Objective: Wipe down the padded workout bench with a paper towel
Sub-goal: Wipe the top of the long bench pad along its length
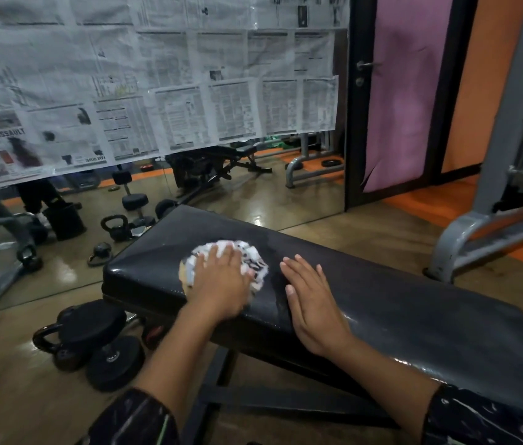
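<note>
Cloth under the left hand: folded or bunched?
Bunched. The cloth shows crumpled lumps and an uneven outline around the left hand, which presses it flat-fingered onto the bench pad.

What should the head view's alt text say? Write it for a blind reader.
A person's left hand presses a white cloth onto a black bench, while the right hand rests flat beside it. Dumbbells lie on the floor at left, and newspaper covers most of the mirror behind.

The left hand (221,284) and right hand (313,311) are bare, and so are both forearms. The left sleeve (135,419) is black with faint pale streaks and one thin green line; the right sleeve (485,419) is the same black cloth, flecked with brighter white marks.
</note>
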